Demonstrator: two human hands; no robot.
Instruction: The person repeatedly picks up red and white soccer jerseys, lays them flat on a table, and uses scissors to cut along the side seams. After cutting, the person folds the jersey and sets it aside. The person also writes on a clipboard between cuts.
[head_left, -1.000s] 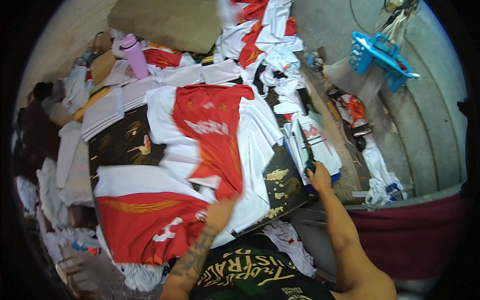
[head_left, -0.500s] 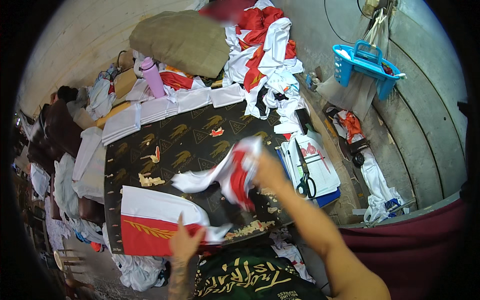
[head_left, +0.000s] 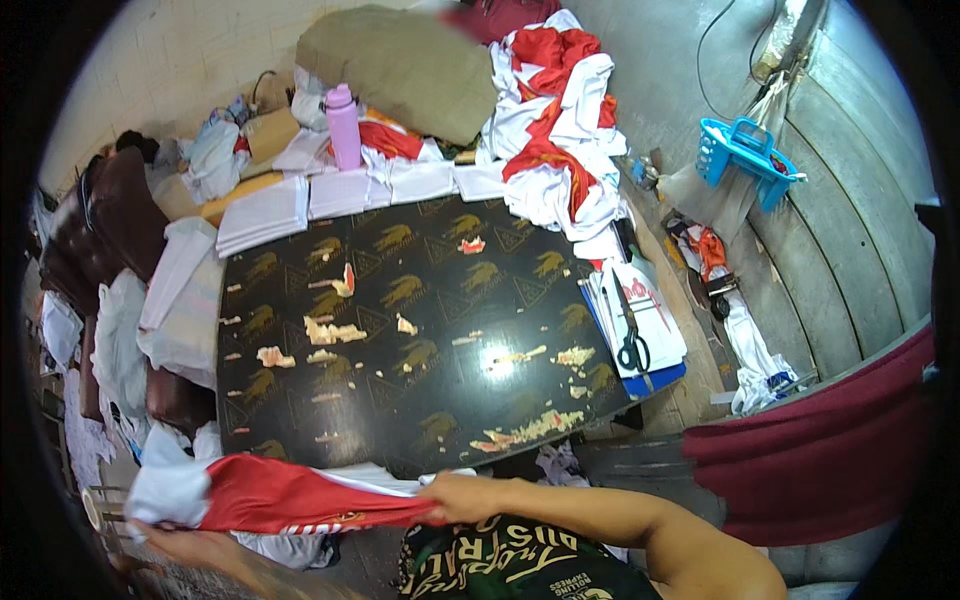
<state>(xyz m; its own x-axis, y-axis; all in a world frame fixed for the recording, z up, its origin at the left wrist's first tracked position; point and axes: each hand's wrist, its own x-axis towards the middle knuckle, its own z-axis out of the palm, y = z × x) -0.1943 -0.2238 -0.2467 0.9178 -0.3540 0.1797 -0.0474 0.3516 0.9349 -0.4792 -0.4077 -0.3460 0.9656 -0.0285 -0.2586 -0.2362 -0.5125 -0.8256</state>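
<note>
A red and white cloth point(head_left: 270, 492) hangs stretched at the near edge of the dark patterned table point(head_left: 420, 330). My right hand point(head_left: 462, 497) grips its right end, just below the table's front edge. My left hand point(head_left: 150, 535) holds its left end at the lower left, partly hidden by the white part of the cloth. The tabletop is bare except for pale scraps stuck on it.
Black scissors point(head_left: 630, 335) lie on a stack of papers at the table's right edge. A pile of red and white cloth point(head_left: 555, 150) and folded white stacks point(head_left: 340, 195) line the far edge, beside a pink bottle point(head_left: 344, 128). A blue basket point(head_left: 745, 160) hangs at right.
The red and white cloth that lay spread on the table has been pulled off toward me. Both hands now hold it low at the near edge, and the tabletop is uncovered.
</note>
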